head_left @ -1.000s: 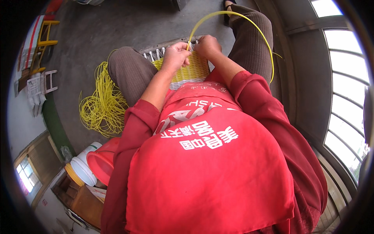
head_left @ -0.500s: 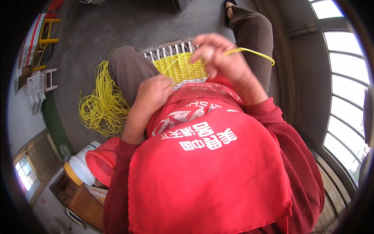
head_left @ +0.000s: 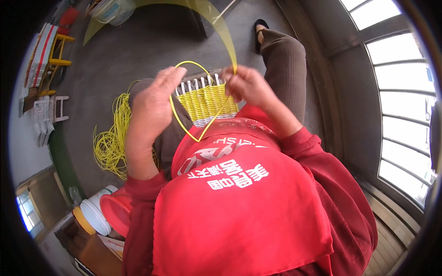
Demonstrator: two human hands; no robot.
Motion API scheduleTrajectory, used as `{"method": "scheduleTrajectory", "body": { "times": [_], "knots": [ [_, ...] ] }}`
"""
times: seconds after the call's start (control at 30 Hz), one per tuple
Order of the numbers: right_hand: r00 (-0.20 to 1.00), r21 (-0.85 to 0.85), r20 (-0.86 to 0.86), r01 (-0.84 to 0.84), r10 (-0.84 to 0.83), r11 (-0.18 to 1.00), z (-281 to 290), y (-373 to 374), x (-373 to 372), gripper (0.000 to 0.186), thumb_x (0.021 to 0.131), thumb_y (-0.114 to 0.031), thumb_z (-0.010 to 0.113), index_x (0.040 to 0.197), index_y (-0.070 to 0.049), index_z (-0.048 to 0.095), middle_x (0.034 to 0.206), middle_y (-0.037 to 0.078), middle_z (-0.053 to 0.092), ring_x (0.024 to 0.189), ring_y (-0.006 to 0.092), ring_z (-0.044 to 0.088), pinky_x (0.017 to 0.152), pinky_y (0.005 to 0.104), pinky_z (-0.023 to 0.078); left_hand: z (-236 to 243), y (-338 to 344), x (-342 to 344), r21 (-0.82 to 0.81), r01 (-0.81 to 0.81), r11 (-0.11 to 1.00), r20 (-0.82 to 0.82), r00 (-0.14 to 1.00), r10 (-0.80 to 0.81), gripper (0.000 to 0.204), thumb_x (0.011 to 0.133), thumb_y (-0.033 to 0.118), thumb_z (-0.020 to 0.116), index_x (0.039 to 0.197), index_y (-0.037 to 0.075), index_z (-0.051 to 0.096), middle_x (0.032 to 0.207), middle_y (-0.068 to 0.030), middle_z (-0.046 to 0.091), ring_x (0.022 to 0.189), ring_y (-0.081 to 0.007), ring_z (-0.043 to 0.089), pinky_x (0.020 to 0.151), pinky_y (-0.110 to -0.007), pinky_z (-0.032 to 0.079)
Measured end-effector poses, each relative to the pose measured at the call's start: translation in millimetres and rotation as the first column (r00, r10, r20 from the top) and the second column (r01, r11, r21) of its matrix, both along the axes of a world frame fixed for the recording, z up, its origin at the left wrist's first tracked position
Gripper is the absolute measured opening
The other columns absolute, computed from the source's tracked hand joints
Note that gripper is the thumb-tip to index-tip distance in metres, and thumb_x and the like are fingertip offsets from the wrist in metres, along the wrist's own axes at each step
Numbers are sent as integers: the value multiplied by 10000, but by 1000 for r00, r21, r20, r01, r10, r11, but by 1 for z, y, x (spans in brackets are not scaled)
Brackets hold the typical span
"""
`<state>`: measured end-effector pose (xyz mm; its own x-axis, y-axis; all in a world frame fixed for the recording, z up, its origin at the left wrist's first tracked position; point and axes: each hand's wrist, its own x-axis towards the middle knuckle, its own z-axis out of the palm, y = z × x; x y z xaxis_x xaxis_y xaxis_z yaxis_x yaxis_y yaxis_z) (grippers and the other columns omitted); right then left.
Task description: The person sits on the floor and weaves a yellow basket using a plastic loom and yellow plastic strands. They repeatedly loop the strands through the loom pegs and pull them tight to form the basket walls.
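Observation:
Between my knees is a woven panel [head_left: 205,102] of yellow cord, with white rods along its far edge and a white-and-grey band at its near edge. A yellow cord [head_left: 199,140] makes a wide loop above it. My left hand [head_left: 154,103] is raised left of the panel, its fingers together on the loop's left side. Over the panel's far right corner, my right hand [head_left: 250,87] pinches the cord. From there a length of cord sweeps up and away, smeared by motion. The fingertips of both hands are partly blurred.
A tangled heap of yellow cord [head_left: 113,142] lies on the floor beside my left knee. A red basin [head_left: 115,211] and white tubs [head_left: 94,216] stand at the lower left. Yellow-framed stool [head_left: 60,50] and bucket [head_left: 115,11] stand farther off. Windows [head_left: 403,115] line the right.
My left hand has risen up and to the left, off the panel's near edge. A cord loop now spans both hands. My right hand is slightly lower, and the cord beyond it swings up and left.

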<state>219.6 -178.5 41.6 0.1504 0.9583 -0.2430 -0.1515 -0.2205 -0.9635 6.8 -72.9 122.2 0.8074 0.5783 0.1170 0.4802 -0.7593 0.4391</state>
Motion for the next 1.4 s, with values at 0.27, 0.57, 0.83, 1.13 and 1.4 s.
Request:
{"method": "scheduleTrajectory", "body": {
  "times": [0.27, 0.57, 0.83, 1.13, 1.4],
  "knots": [
    [971, 36, 153, -191, 183, 981, -43, 0, -37, 204, 929, -176, 488, 906, 10, 568, 637, 50, 568, 498, 107, 540, 479, 247, 463, 8, 28, 3, -409, -280, 868, 91, 935, 344, 166, 814, 159, 595, 836, 3, 647, 660, -40, 588, 617, -85, 523, 583, -265, 434],
    [966, -12, 74, -247, 248, 969, -65, -5, -36, 145, 909, -136, 480, 932, -13, 553, 671, 50, 582, 557, 117, 580, 508, 265, 464, -95, -15, 39, -690, -72, 720, 302, 876, 377, 265, 879, 245, 571, 994, 9, 608, 729, -49, 612, 681, -92, 568, 622, -234, 455],
    [829, -354, -39, -533, 557, 768, -99, 3, -35, 222, 853, -158, 541, 1020, -18, 585, 829, 149, 662, 733, 230, 647, 660, 319, 498, -22, 33, 55, -809, 219, 546, 584, 413, 699, 290, 931, 245, 465, 1110, 23, 522, 733, -94, 620, 547, -147, 546, 481, -257, 422],
    [978, 7, 206, -18, 16, 1000, -76, 0, -10, 618, 763, -255, 710, 1244, 10, 428, 845, 134, 643, 705, 198, 628, 612, 286, 488, -108, 13, 40, -82, -256, 963, -260, 938, 228, 209, 853, 229, 488, 1002, 91, 534, 790, -254, 591, 788, -426, 579, 659, -502, 442],
    [876, -245, -481, -93, -38, 965, -71, 4, -4, 321, 878, -328, 581, 979, -24, 562, 662, 14, 592, 492, 70, 513, 439, 205, 388, -113, -8, 26, -166, -72, 983, -344, 939, 10, 278, 854, 209, 490, 1110, 100, 487, 781, -222, 615, 759, -395, 603, 630, -492, 459]
  ]
}}
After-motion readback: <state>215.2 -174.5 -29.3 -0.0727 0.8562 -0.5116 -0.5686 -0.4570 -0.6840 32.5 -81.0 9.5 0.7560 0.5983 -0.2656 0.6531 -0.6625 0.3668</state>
